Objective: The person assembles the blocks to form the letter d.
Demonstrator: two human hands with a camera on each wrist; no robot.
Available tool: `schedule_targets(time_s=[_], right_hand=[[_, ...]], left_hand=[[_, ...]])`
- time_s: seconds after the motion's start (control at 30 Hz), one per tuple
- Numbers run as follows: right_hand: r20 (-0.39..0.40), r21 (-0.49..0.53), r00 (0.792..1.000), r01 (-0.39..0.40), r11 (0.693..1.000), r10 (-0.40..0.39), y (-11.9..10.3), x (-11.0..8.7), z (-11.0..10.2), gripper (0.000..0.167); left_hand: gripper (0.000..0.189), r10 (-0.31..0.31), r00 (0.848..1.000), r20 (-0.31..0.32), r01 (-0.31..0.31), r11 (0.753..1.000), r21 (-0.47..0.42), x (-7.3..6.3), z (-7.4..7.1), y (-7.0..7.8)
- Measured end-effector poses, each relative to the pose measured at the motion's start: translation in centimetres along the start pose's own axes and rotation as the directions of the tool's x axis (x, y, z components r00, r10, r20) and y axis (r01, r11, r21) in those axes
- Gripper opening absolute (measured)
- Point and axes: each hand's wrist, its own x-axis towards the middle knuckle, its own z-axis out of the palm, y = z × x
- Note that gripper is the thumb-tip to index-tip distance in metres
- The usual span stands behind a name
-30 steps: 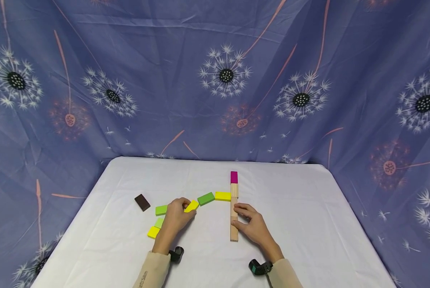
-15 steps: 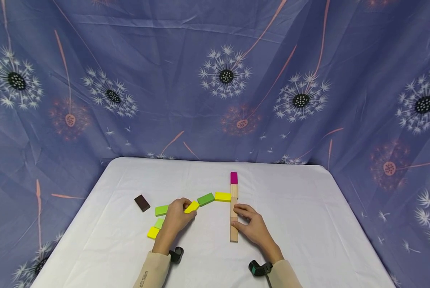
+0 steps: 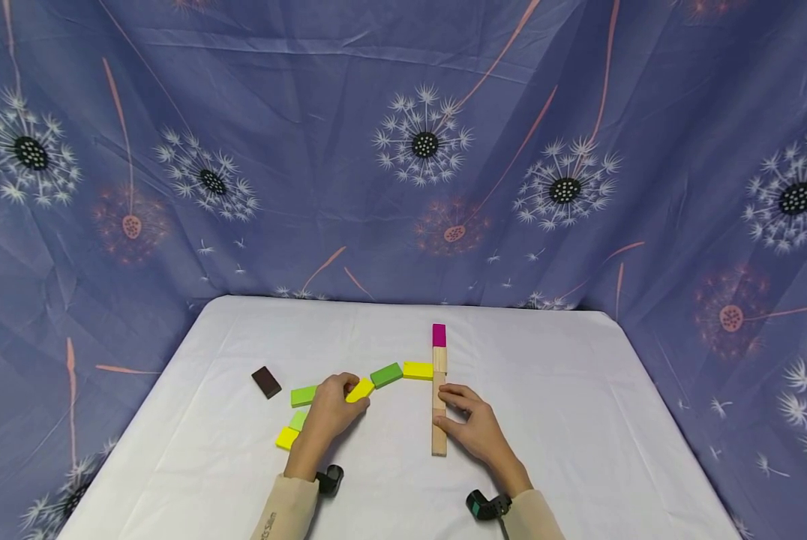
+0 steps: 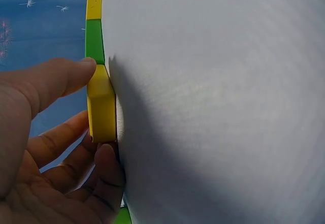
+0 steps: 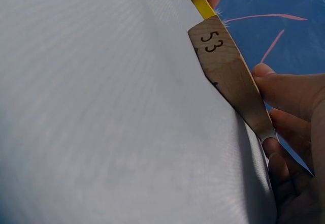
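My left hand [image 3: 332, 409] pinches a yellow block [image 3: 361, 389] lying in a curved row. In the left wrist view its thumb is at one end of the yellow block [image 4: 103, 104] and fingertips are at the other. A green block [image 3: 386, 375] and another yellow block [image 3: 418, 370] continue the row to a straight column of plain wooden blocks [image 3: 439, 436]. My right hand [image 3: 476, 424] holds this column, thumb over its top and fingers along its side. In the right wrist view, the nearest wooden block [image 5: 223, 66] is marked 53. A magenta block [image 3: 439, 335] tops the column's far end.
Lime green [image 3: 303, 396], pale green [image 3: 298, 420] and yellow blocks [image 3: 286, 437] lie left of the left hand, partly behind it. A dark brown block [image 3: 266, 382] sits apart, further left. The white-covered table [image 3: 579, 420] ends at a blue dandelion-print curtain [image 3: 322, 165].
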Motion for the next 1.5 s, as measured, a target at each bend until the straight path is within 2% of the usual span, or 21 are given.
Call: schedule_targets(time_s=[0.27,0.47,0.67,0.77,0.93,1.2,1.5], right_hand=[[-0.005,-0.008,1.000,0.010,1.000,-0.010,0.0,0.0,0.0,0.049],[-0.006,-0.009,1.000,0.017,1.000,-0.017,0.0,0.0,0.0,0.048],[-0.003,-0.014,1.000,0.022,1.000,-0.022,-0.1,0.1,0.1,0.048],[-0.003,-0.021,1.000,0.025,0.999,-0.025,-0.2,0.1,0.1,0.048],[-0.001,-0.023,1.000,0.017,1.000,-0.017,-0.2,0.0,0.1,0.049],[-0.001,-0.020,1.000,0.012,1.000,-0.012,-0.1,-0.1,0.2,0.049],[-0.010,-0.015,1.000,0.016,1.000,-0.016,-0.1,-0.1,0.3,0.048]], left_hand=[[0.038,0.014,1.000,-0.002,-0.014,1.000,0.003,0.0,0.1,-0.1],[0.043,0.018,1.000,0.009,-0.018,1.000,-0.010,-0.1,-0.3,0.0],[0.052,0.132,0.991,0.000,-0.132,0.991,-0.007,-0.5,-1.9,0.0],[0.058,0.161,0.987,-0.002,-0.161,0.987,0.011,-0.5,-2.9,-0.2],[0.065,0.180,0.983,0.026,-0.181,0.981,0.068,-0.5,-4.8,-1.3],[0.067,0.181,0.983,0.042,-0.185,0.977,0.107,-0.4,-7.7,-3.8],[0.071,0.183,0.977,0.108,-0.194,0.976,0.101,0.0,-9.4,-6.0]])
